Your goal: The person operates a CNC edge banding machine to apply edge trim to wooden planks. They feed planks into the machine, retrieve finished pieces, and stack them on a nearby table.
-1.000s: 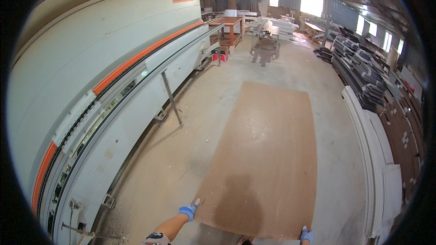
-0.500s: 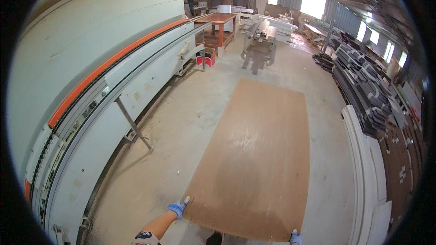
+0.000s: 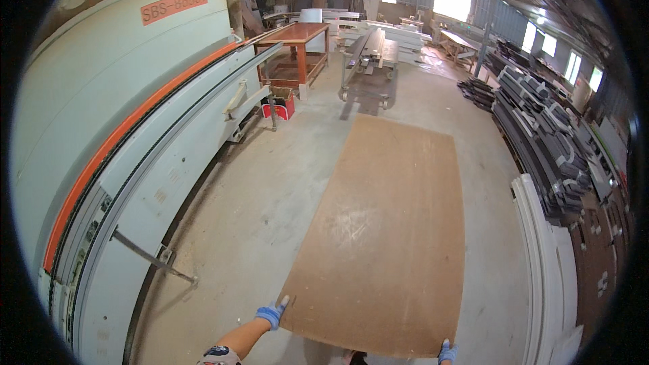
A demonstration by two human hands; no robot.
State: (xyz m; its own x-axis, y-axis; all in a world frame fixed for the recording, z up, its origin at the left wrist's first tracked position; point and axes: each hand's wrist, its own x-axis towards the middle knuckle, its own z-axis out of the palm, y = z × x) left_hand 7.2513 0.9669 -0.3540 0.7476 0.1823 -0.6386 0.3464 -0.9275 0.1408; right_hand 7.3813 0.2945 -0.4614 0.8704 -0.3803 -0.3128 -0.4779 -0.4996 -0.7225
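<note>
A large brown wood panel [image 3: 378, 230] stretches out ahead of me, its long side pointing away. My left hand [image 3: 273, 312], in a blue and white work glove, grips its near left corner with the thumb on top; the other fingers are hidden below. At the near right corner my right hand [image 3: 447, 352], gloved alike, holds the edge and is partly cut off by the lower rim of the view. Part of a dark shoe shows under the near edge.
A long pale-green machine [image 3: 135, 81] with an orange stripe runs along the left, a support leg [image 3: 155, 259] jutting out. Ahead stand a reddish-brown table [image 3: 297, 32] and a loaded trolley [image 3: 370, 61]. White boards [image 3: 541, 257] and stacked dark profiles [image 3: 534, 122] line the right.
The machine, table and trolley have come nearer and shifted left in view as I move forward. The panel stays in both hands, moving along with me.
</note>
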